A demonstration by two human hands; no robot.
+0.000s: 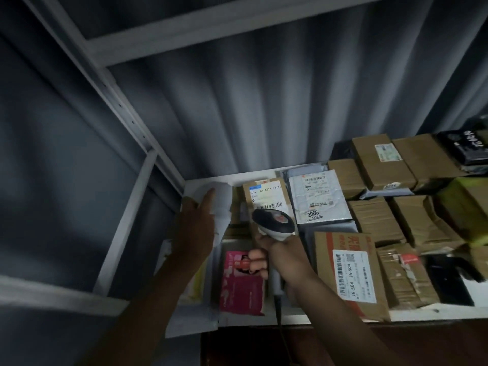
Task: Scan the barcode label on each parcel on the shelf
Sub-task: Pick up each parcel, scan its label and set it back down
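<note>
Many parcels lie label-up across the shelf [435, 314], and from the head view, the only view here, the scanning round looks to be at the shelf's left end, with most of the row to its right unaccounted for.

The right hand [286, 256] has its grip closed round the handle of the barcode scanner [273, 222]; the scanner's dark head hangs just over the lower edge of a small brown parcel [265, 192], right beside the barcode printed on its label. I judge this to be the parcel now being read.

The left hand [196, 225] has its fingers fairly straight against a white soft parcel [220, 204] at the far left, pressing or steadying it; whether the thumb is curled behind it cannot be made out.

Nothing in the picture marks any parcel as done: no tick, no sticker, no separate pile. So how many are already scanned cannot be told.

Waiting nearby are:
- a grey mailer marked 2005 [318, 196], just right of the scanner;
- a carton with a long white label [348, 273] at the front edge;
- a pink packet [241, 282] under the right hand;
- several taped brown boxes [375, 220] further right, some with no label visible from here.

Those may need turning by hand before a scan is possible.
</note>
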